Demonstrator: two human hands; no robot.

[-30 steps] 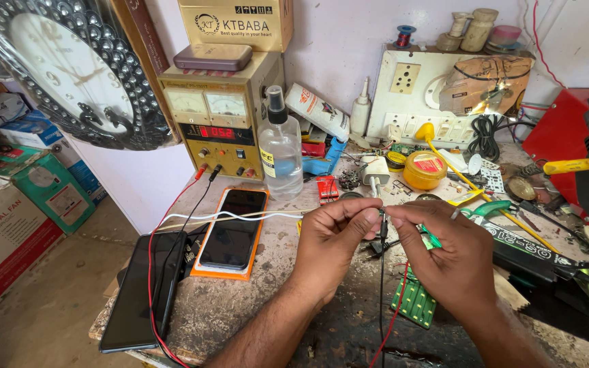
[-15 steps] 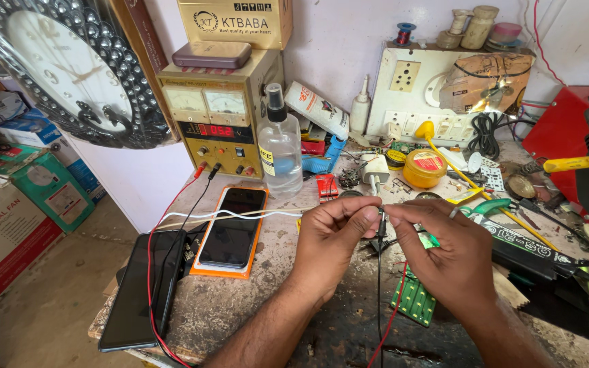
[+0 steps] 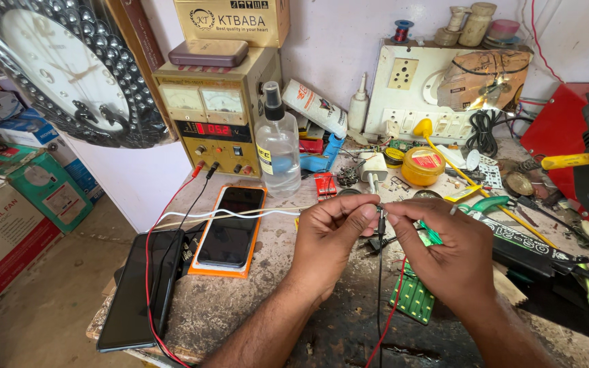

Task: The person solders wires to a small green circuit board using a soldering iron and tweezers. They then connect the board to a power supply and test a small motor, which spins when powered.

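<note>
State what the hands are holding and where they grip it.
Both hands, left hand and right hand, pinch the upper end of a thin black wire between their fingertips.

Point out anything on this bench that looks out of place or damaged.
The black phone overhangs the worktop's chipped front-left edge. Brown tape patches the wall socket board. Both hands pinch a thin black wire.

A thin black wire (image 3: 379, 272) hangs straight down from between the fingertips of both hands, its top end pinched just above the bench. A thin red wire (image 3: 391, 313) runs beside it, curving down toward the near edge. Beneath them a small green circuit board (image 3: 414, 296) lies flat.
</note>
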